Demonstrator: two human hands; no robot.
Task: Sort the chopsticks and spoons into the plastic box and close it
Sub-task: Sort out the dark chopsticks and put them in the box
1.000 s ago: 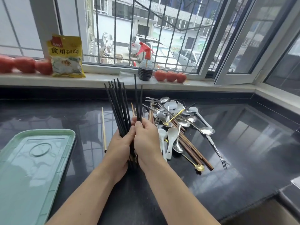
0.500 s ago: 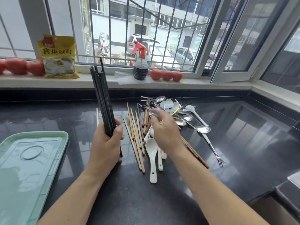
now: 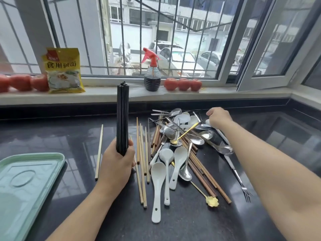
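Observation:
My left hand [image 3: 116, 164] grips a bundle of black chopsticks [image 3: 122, 115] and holds it upright on the black counter. To its right lies a mixed pile: light wooden chopsticks [image 3: 142, 153], dark brown chopsticks [image 3: 203, 173], white ceramic spoons [image 3: 158, 173], metal spoons [image 3: 199, 140] and a gold spoon [image 3: 212, 200]. My right hand [image 3: 218, 117] reaches to the pile's far right side, its fingers pinched on the end of a thin black chopstick lying across the spoons. The pale green plastic box [image 3: 26, 180] sits at the lower left, lid on top.
One light chopstick [image 3: 99, 150] lies apart, left of the bundle. A metal fork [image 3: 243, 185] rests at the pile's right edge. On the windowsill stand a yellow packet [image 3: 63, 70], a spray bottle [image 3: 152, 75] and tomatoes [image 3: 182, 84].
My right hand let go of the black bundle and moved across the pile to its far right side. My left hand gathered the bundle tight and stood it upright.

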